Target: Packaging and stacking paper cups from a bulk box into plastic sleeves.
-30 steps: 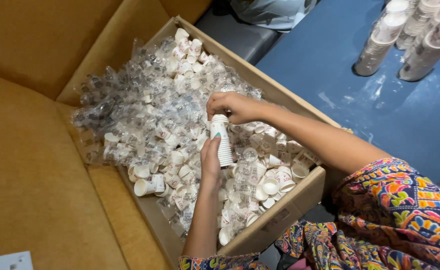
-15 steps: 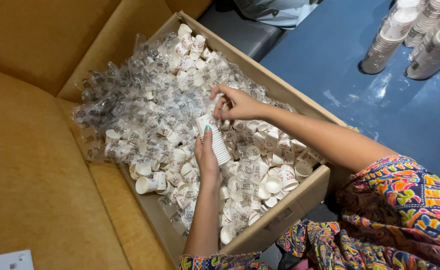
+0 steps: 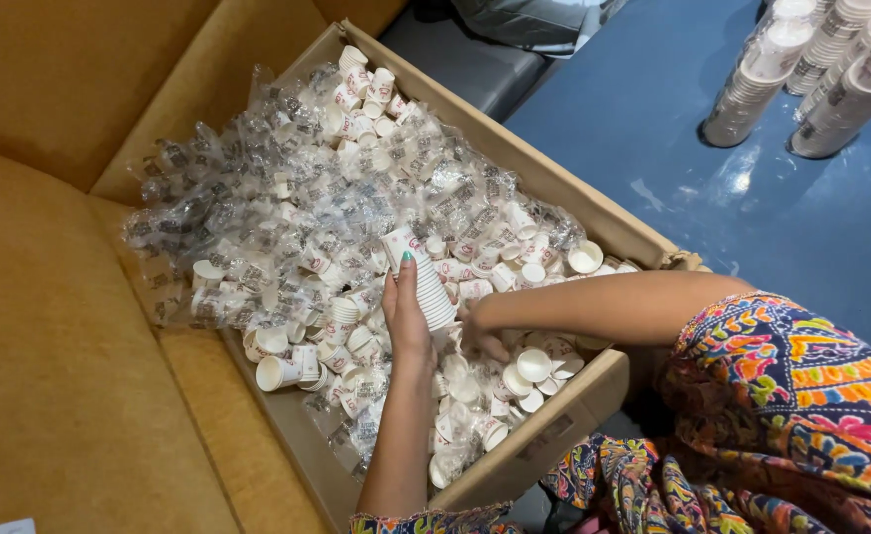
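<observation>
Left hand [image 3: 408, 314] grips a slanted stack of small white paper cups [image 3: 419, 277], its long axis tilting up-left, above an open brown cardboard box [image 3: 554, 188], while right hand [image 3: 483, 334], just right, pinches loose cups

- The left hand [image 3: 408, 314] is raised upright near the middle of the view, fingers pointing away from the person, thumb side turned right.
- Its fingers are curled closed around a stack of small cups [image 3: 421, 279], and one fingertip shows a green-painted nail.
- The bare left forearm runs straight down from that hand to the bottom edge of the view.
- The right hand [image 3: 483, 334] sits just right of the left, lower down, palm down with fingers bent and dipping downward.
- The bare right forearm stretches level from the right side, ending in a brightly patterned sleeve.
</observation>
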